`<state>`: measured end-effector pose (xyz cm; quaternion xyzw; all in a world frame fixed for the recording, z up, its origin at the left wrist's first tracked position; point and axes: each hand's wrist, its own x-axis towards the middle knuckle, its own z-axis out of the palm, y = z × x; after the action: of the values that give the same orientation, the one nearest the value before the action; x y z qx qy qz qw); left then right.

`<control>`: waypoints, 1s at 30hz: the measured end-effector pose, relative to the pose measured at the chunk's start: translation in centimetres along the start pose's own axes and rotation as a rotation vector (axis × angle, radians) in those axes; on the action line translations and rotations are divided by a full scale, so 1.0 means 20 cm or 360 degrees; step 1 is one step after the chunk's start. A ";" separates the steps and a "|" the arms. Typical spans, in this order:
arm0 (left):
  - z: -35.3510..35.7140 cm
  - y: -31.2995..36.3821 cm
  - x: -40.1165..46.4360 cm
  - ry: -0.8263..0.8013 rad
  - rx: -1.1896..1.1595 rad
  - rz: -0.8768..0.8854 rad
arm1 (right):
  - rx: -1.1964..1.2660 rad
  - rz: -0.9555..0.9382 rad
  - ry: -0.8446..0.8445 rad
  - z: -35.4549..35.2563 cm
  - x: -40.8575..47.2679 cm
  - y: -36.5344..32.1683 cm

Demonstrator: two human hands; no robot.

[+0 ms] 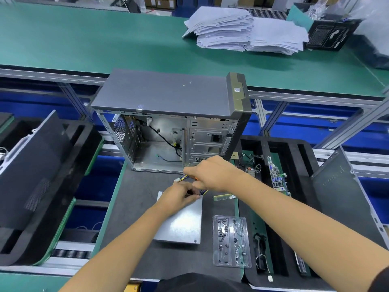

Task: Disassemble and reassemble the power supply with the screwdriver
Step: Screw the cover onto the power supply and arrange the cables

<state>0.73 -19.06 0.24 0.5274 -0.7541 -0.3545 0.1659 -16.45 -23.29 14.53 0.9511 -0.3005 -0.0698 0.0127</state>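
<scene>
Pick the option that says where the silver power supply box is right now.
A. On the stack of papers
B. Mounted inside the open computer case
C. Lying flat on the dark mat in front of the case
C: the power supply lies flat on the dark mat, in front of the open computer case, with the left hand at its far edge.

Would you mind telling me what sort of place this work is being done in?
Most likely a computer assembly line in a factory: an opened PC case stands on a carrier pallet over conveyor rollers, with a clear screw tray nearby.
</scene>
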 end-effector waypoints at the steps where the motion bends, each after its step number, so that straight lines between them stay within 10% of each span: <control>1: 0.01 0.00 0.00 0.0015 0.0014 -0.0005 | 0.0017 0.0013 -0.0003 0.00 0.00 0.00; 30: 0.06 -0.01 -0.04 0.0241 0.0030 -0.0052 | 0.0140 -0.0005 -0.0128 -0.04 0.00 -0.04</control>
<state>0.46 -17.85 -0.75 0.5664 -0.7340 -0.3092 0.2117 -15.84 -22.75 15.25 0.9477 -0.3019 -0.0946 -0.0414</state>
